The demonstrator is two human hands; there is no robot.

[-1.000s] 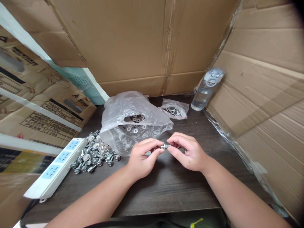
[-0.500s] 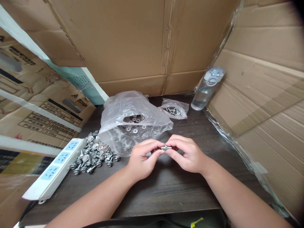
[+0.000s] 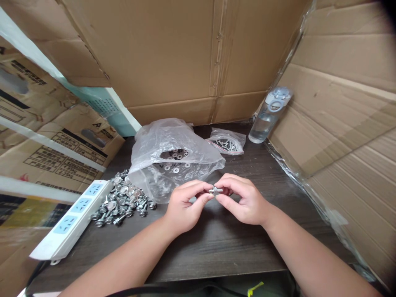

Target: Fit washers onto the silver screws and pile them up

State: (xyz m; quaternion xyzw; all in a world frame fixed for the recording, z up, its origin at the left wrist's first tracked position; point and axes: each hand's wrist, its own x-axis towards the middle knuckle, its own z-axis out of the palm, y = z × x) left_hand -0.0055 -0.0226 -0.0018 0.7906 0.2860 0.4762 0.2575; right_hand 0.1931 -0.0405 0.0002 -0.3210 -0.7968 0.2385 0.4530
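Over the middle of the dark table, a small metal bolt (image 3: 215, 190) lies sideways between my two hands. My left hand (image 3: 188, 206) pinches its left end with thumb and finger. On the other side, my right hand (image 3: 244, 199) closes thumb and fingers around its right part. Something ring-like sits round the bolt's middle, too small to identify. Behind my hands is a clear plastic bag (image 3: 176, 136) with flat washers (image 3: 176, 170) at its opening. A pile of metal bolts (image 3: 123, 200) lies left of my left hand.
A white power strip (image 3: 74, 214) runs along the left. A small zip bag of screws (image 3: 227, 144) lies at the back, near a water bottle (image 3: 267, 117) on the right. Cardboard walls (image 3: 173, 57) enclose the table (image 3: 201, 255) behind and at both sides.
The bolt has tilted very slightly between my fingers, and my right hand's fingers have shifted a little up and left. My left hand looks nearly the same.
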